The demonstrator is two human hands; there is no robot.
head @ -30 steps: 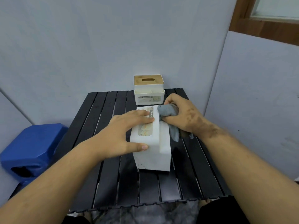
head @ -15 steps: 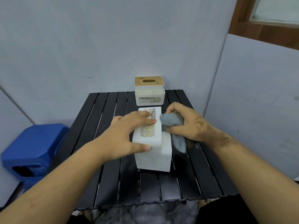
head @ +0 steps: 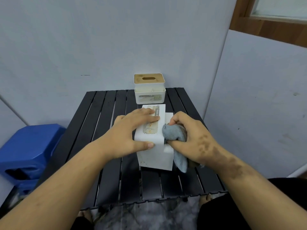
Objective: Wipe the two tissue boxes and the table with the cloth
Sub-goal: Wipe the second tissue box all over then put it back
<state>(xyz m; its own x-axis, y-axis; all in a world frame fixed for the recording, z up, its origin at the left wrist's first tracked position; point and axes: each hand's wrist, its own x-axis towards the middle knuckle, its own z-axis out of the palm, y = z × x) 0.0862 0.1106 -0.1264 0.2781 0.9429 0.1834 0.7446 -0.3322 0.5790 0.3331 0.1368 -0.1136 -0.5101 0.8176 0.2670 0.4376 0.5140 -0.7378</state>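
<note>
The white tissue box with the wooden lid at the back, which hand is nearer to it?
Left. The left hand reaches farther back toward the wooden-lidded box; the right hand sits nearer the person.

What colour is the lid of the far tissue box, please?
Light wood-brown lid, seen in the head view.
</note>
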